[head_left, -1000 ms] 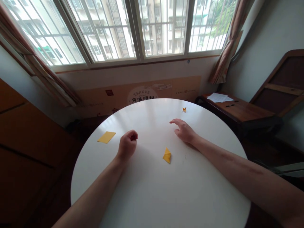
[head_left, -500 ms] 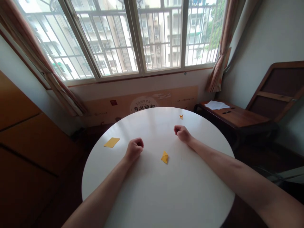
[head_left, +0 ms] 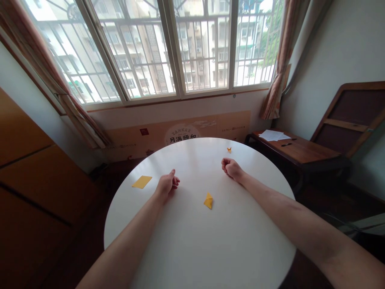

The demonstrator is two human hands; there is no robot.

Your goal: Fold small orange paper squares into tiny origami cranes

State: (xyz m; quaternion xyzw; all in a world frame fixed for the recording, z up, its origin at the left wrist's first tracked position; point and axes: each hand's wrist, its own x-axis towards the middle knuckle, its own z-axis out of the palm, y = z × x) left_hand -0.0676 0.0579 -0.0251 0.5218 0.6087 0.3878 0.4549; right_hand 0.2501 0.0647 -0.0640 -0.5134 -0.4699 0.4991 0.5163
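My left hand (head_left: 167, 184) rests on the white round table (head_left: 216, 245) with its thumb raised and its fingers loosened apart, holding nothing. To its left lies a flat yellow sheet of paper (head_left: 142, 182), not touched by the hand. My right hand (head_left: 232, 169) is closed in a fist on the table, and nothing shows in it. Between and nearer than the two hands lies a small folded yellow paper (head_left: 208, 201) with pointed ends. Just beyond my right hand stands a tiny orange-yellow folded paper figure (head_left: 229, 150).
A low wooden bench (head_left: 313, 152) at the right bears white papers (head_left: 274, 135) and a small dark object. Behind the table is a barred window (head_left: 180, 52) with curtains (head_left: 275, 96) tied at both sides. A wooden cabinet (head_left: 33, 184) stands at the left.
My left hand has gone from a fist to loosened fingers with the thumb up, shifting slightly left. My right hand stays in a fist. The papers lie where they were.
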